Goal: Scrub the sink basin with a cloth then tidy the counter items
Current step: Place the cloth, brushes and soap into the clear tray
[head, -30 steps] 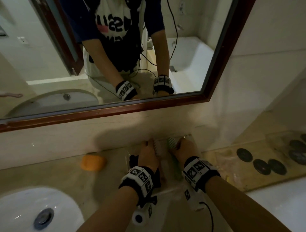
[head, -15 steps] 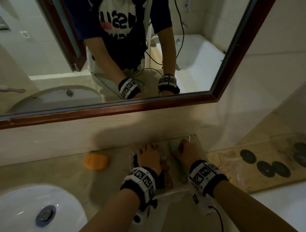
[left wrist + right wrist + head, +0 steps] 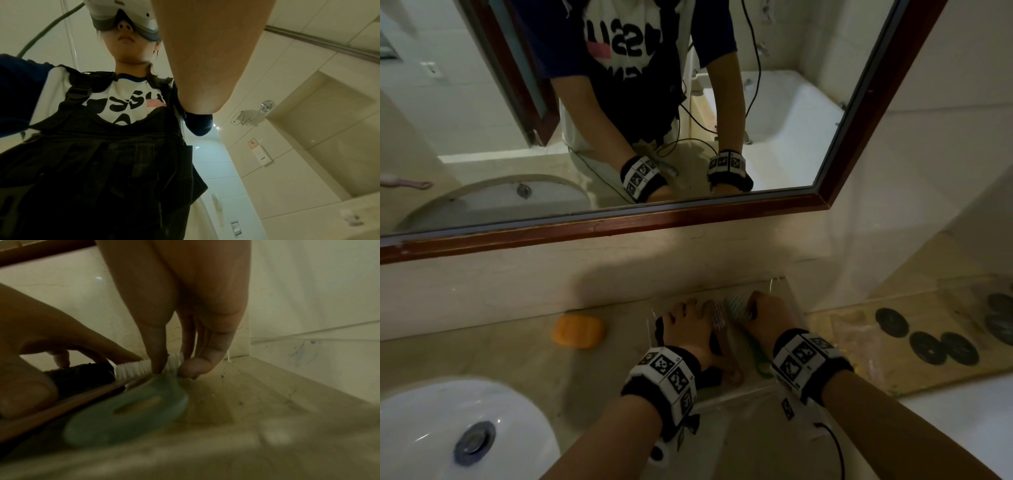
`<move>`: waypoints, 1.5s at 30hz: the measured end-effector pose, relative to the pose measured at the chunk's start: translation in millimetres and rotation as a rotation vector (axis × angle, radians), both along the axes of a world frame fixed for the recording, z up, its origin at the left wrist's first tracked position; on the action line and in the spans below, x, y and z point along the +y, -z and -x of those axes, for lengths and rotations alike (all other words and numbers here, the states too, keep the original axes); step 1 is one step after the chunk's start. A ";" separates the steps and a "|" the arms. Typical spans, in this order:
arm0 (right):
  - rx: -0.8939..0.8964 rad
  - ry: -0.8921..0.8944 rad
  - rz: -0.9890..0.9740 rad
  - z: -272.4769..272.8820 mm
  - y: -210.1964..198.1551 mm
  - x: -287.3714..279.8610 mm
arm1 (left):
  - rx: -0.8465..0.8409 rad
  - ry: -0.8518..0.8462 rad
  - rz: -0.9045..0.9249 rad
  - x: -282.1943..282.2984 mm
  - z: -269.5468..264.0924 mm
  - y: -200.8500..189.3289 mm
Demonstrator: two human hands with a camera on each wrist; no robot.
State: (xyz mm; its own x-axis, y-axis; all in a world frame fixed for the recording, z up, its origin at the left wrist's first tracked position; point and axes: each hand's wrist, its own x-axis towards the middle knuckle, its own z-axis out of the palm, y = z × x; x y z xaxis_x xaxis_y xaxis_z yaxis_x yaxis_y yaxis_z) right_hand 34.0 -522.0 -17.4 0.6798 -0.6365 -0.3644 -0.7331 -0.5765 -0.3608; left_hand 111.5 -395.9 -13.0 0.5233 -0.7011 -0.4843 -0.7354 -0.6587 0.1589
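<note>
On the counter stands a clear tray (image 3: 789, 291), and both my hands are inside it. My right hand (image 3: 755, 308) pinches the bristle head of a green brush (image 3: 127, 410) between thumb and fingers (image 3: 158, 353); its green handle (image 3: 758, 358) runs back under my wrist. My left hand (image 3: 688, 318) lies over a brown-handled brush (image 3: 717, 317) and a black item (image 3: 80, 378), thumb on the handle, forefinger reaching its white bristles (image 3: 133, 368). The left wrist view shows only my forearm and body. The white sink basin (image 3: 448, 428) is at lower left.
An orange soap bar (image 3: 578, 331) lies on the counter left of the tray. The wall and a wood-framed mirror (image 3: 619, 226) rise close behind. Right of the tray, a glass sheet (image 3: 859, 342) carries dark discs (image 3: 928, 347). The sink's drain (image 3: 474, 440) is visible.
Both hands stay in the tray on the brushes, hardly moved. My head has drifted, so the scene sits slightly lower and further right in view.
</note>
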 end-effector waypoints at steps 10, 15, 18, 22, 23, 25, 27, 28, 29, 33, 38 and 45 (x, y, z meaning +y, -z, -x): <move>0.006 0.014 -0.020 10.6 -12.6 2.8 | -0.004 -0.065 0.077 2.9 2.6 -11.9; 0.001 0.021 0.067 30.8 -35.5 13.8 | -0.008 -0.128 0.311 28.8 10.8 -35.4; 0.003 0.032 0.110 50.3 -56.0 34.8 | -0.035 -0.106 0.375 50.4 24.2 -53.9; -0.019 0.052 0.137 90.7 -75.4 79.1 | -0.012 -0.087 0.415 91.2 46.9 -69.4; -0.022 0.070 0.142 102.7 -77.4 93.2 | 0.007 -0.085 0.434 104.4 53.4 -70.5; 0.010 0.103 0.123 126.9 -76.8 125.7 | 0.016 -0.076 0.469 135.8 68.2 -70.5; 0.082 0.119 0.078 147.3 -70.7 160.2 | 0.044 -0.072 0.484 168.8 81.6 -66.2; 0.107 0.127 0.057 156.3 -67.2 176.8 | 0.050 -0.066 0.479 183.0 87.3 -62.2; 0.117 0.142 0.037 164.2 -63.0 193.1 | 0.056 -0.066 0.467 196.8 92.0 -56.9; 0.146 0.181 -0.026 187.8 -44.5 245.3 | 0.086 -0.090 0.419 243.0 106.1 -37.2; 0.189 0.184 -0.018 194.3 -25.1 272.4 | 0.116 -0.138 0.359 281.4 116.6 -22.3; 0.236 0.121 0.081 181.8 -15.9 283.4 | 0.068 -0.222 0.353 314.7 118.5 -19.8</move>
State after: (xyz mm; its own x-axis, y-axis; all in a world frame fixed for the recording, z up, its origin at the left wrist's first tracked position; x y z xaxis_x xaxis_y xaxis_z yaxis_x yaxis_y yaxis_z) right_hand -147.8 -238.6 -1.5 0.4995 -0.7415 -0.4480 -0.8567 -0.4995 -0.1285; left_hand -7.0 -81.2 6.8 0.6552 -0.7042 -0.2737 -0.5620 -0.6964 0.4464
